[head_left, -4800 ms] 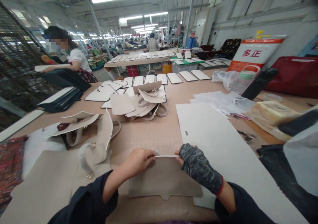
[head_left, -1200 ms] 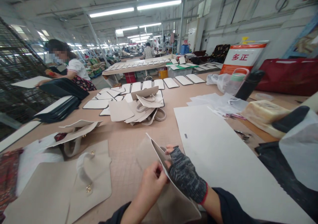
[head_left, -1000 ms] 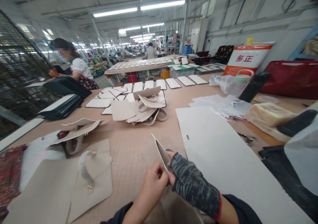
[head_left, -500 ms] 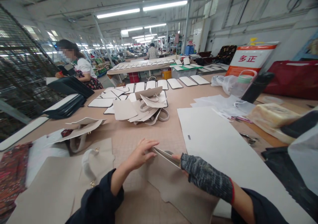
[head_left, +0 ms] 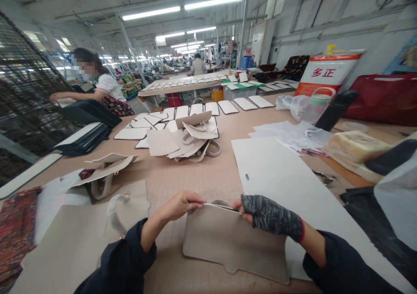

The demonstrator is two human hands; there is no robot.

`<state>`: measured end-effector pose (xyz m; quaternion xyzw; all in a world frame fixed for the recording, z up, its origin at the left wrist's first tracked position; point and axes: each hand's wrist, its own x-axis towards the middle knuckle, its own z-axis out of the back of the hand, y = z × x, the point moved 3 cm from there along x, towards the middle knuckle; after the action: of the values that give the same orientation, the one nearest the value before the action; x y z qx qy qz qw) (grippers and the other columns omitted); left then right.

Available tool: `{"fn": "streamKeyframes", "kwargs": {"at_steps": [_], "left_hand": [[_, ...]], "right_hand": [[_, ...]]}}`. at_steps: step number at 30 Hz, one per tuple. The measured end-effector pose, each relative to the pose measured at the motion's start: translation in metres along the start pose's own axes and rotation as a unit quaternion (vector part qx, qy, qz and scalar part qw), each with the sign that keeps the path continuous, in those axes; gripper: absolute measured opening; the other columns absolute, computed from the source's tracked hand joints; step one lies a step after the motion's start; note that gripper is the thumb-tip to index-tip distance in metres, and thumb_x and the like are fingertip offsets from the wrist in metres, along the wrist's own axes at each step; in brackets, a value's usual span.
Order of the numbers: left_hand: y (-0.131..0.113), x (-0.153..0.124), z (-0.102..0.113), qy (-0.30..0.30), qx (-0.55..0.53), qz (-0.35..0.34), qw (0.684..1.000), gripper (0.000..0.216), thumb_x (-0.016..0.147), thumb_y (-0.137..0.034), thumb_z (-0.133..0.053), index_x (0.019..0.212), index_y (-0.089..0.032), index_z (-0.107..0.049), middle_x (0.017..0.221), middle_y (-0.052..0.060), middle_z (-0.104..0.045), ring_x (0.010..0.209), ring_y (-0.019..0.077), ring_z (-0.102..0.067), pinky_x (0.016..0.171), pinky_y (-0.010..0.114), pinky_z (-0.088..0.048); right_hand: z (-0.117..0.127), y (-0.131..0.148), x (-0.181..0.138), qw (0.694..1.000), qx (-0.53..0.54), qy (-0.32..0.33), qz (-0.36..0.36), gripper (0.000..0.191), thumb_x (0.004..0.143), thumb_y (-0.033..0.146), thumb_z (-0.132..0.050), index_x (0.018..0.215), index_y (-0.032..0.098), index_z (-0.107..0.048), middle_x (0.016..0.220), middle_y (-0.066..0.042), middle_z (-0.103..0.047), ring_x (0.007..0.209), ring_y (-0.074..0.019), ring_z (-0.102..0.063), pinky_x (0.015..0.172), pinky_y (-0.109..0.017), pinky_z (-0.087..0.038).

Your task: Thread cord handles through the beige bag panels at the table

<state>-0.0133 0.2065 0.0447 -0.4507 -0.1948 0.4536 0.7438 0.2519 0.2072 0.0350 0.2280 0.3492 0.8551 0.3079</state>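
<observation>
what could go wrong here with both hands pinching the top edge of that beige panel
The beige panel is pinched only along its top edge by the left hand and the gloved right hand, so uneven pull might crease or skew it. Its right side overlaps the white sheet, which could get dragged along. The loose handle piece close by could snag.

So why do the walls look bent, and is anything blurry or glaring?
Head view: wide lens bows the edges; ceiling tube lights blow out white; the beige panel between left hand and gloved right hand stays sharp; the far hall goes soft.
</observation>
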Motion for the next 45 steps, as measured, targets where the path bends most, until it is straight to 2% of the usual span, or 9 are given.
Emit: {"fn": "streamKeyframes", "kwargs": {"at_steps": [7,15,18,22,24,27,30,37,45], "left_hand": [[-0.015,-0.002,0.000,0.025,0.077,0.021,0.997,0.027,0.082,-0.032,-0.054,0.091,-0.018,-0.075,0.082,0.005,-0.072,0.071,0.0160,-0.061,0.068,0.022,-0.045],[-0.045,0.016,-0.034,0.038,0.145,-0.040,0.988,0.024,0.081,-0.024,-0.052,0.091,-0.023,-0.074,0.072,0.003,-0.070,0.061,0.0150,-0.057,0.058,0.019,-0.038],[-0.038,0.018,-0.035,0.041,0.150,-0.044,0.987,0.024,0.082,-0.022,-0.050,0.087,-0.021,-0.074,0.066,0.002,-0.067,0.057,0.0129,-0.052,0.057,0.019,-0.035],[-0.025,0.014,-0.026,0.032,0.106,-0.006,0.994,0.025,0.081,-0.026,-0.049,0.072,-0.018,-0.071,0.056,-0.001,-0.057,0.053,0.0113,-0.044,0.053,0.019,-0.033],[-0.021,0.011,-0.022,0.024,0.078,0.017,0.997,0.027,0.081,-0.030,-0.049,0.069,-0.017,-0.070,0.055,-0.001,-0.055,0.053,0.0114,-0.044,0.053,0.018,-0.033],[-0.020,0.009,-0.021,0.032,0.070,0.032,0.996,0.027,0.081,-0.031,-0.049,0.071,-0.016,-0.069,0.058,-0.001,-0.057,0.056,0.0114,-0.046,0.055,0.018,-0.034],[-0.020,0.011,-0.025,0.040,0.084,0.026,0.995,0.027,0.083,-0.031,-0.049,0.074,-0.017,-0.070,0.060,-0.001,-0.059,0.055,0.0115,-0.047,0.056,0.019,-0.035],[-0.029,0.030,-0.053,0.044,0.166,-0.053,0.984,0.030,0.086,-0.026,-0.049,0.107,-0.021,-0.069,0.095,0.007,-0.072,0.081,0.0193,-0.064,0.072,0.022,-0.043],[-0.032,0.037,-0.062,0.076,0.203,-0.093,0.972,0.024,0.088,-0.022,-0.048,0.089,-0.020,-0.072,0.078,0.004,-0.071,0.069,0.0150,-0.062,0.064,0.019,-0.041]], "right_hand": [[-0.004,-0.005,0.005,0.999,-0.028,0.018,-0.013,0.025,0.076,0.016,-0.044,0.088,0.017,-0.066,0.082,-0.006,-0.067,0.076,-0.0192,-0.062,0.074,-0.032,-0.049],[-0.009,0.000,0.013,0.999,-0.035,0.026,0.001,0.020,0.078,0.019,-0.048,0.085,0.017,-0.067,0.081,-0.006,-0.065,0.074,-0.0187,-0.058,0.076,-0.033,-0.048],[-0.001,-0.005,0.006,0.998,0.030,0.037,-0.042,0.022,0.075,0.021,-0.055,0.094,0.019,-0.067,0.090,-0.006,-0.066,0.083,-0.0199,-0.060,0.080,-0.034,-0.048],[0.018,-0.013,-0.013,0.969,0.228,0.019,-0.093,0.053,0.077,0.025,-0.058,0.130,0.022,-0.049,0.117,-0.009,-0.060,0.091,-0.0187,-0.062,0.079,-0.034,-0.052],[0.022,-0.016,-0.022,0.961,0.255,-0.006,-0.106,0.057,0.077,0.028,-0.062,0.131,0.022,-0.047,0.116,-0.010,-0.060,0.091,-0.0192,-0.063,0.080,-0.035,-0.053],[0.014,-0.020,-0.027,0.978,0.176,-0.044,-0.102,0.042,0.074,0.031,-0.067,0.114,0.018,-0.062,0.106,-0.010,-0.066,0.097,-0.0227,-0.062,0.089,-0.039,-0.050],[0.002,-0.027,-0.027,0.987,0.094,-0.101,-0.076,0.026,0.081,0.034,-0.060,0.099,0.018,-0.069,0.097,-0.009,-0.069,0.092,-0.0224,-0.063,0.087,-0.039,-0.049],[-0.003,-0.037,-0.021,0.989,0.065,-0.124,-0.036,0.026,0.086,0.035,-0.054,0.094,0.017,-0.071,0.086,-0.007,-0.069,0.082,-0.0197,-0.063,0.079,-0.033,-0.050],[-0.005,-0.037,-0.015,0.989,0.094,-0.110,-0.042,0.026,0.087,0.035,-0.053,0.087,0.015,-0.069,0.083,-0.007,-0.068,0.079,-0.0186,-0.062,0.074,-0.031,-0.049]]}}
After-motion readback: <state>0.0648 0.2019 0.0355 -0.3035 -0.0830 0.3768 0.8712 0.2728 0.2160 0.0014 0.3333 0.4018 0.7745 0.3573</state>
